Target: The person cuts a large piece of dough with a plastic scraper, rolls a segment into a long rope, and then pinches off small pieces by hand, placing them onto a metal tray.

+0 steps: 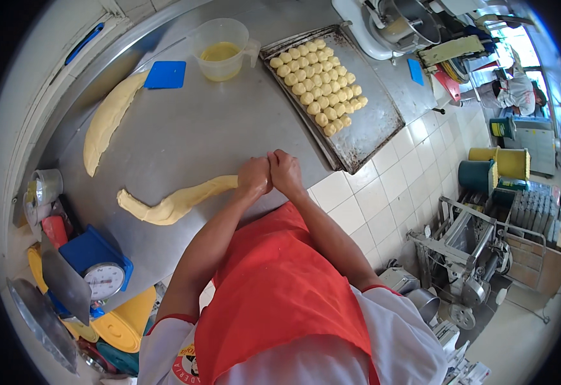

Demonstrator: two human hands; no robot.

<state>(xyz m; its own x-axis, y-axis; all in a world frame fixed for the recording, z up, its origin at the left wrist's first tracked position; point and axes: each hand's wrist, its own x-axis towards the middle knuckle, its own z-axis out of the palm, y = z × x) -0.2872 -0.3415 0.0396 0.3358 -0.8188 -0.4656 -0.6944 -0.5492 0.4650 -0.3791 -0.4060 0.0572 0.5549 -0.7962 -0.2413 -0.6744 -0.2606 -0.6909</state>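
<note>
My left hand point(253, 174) grips the right end of a long yellow dough rope point(171, 202) that lies on the steel table point(190, 135). Right against it, my right hand point(285, 171) is closed; what it pinches is hidden by the fingers. A dark baking tray point(370, 128) to the upper right holds several rows of small dough balls point(318, 82) at its far end. A second, thicker dough rope point(106, 122) lies along the table's left side.
A blue scraper point(165, 74) and a clear jug of yellow liquid point(221, 50) stand at the back. A blue dial scale point(97, 269) sits at the near left. White tiled floor, buckets and machines lie to the right, with another person point(515, 90) far off.
</note>
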